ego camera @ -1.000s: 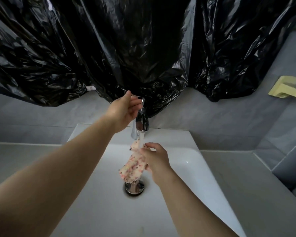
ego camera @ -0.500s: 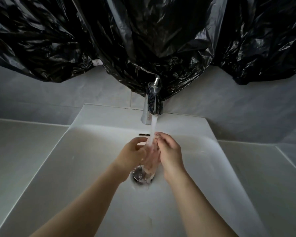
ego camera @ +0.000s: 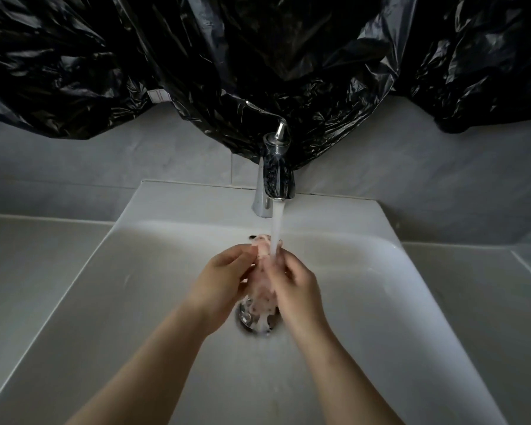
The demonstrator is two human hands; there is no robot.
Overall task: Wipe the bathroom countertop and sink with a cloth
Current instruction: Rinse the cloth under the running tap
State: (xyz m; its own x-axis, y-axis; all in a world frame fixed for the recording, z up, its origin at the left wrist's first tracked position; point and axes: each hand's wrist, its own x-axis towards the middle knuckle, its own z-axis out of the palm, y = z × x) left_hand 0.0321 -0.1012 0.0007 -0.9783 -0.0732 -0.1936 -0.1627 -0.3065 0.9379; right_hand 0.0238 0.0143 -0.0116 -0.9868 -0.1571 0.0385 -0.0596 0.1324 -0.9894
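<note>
Left hand (ego camera: 223, 282) now joins right hand (ego camera: 299, 288) gripping cloth (ego camera: 260, 297).

The cloth (ego camera: 262, 280) between the left hand (ego camera: 224, 280) and the right hand (ego camera: 298, 286) is pale pinkish white, flecked with small reddish dots. Around both hands the sink (ego camera: 365, 302) is plain white, greying in shade. Just below them the drain (ego camera: 249, 321) is shiny silver. Beyond them the tap (ego camera: 275, 176) is mirror chrome reflecting black, and the water (ego camera: 277, 228) runs milky white. Further off, the wall (ego camera: 105, 167) is mid-grey tile with paler joints, and the plastic sheeting (ego camera: 258, 56) is glossy black with pale glints. The worktop (ego camera: 28, 256) to either side is pale grey.
</note>
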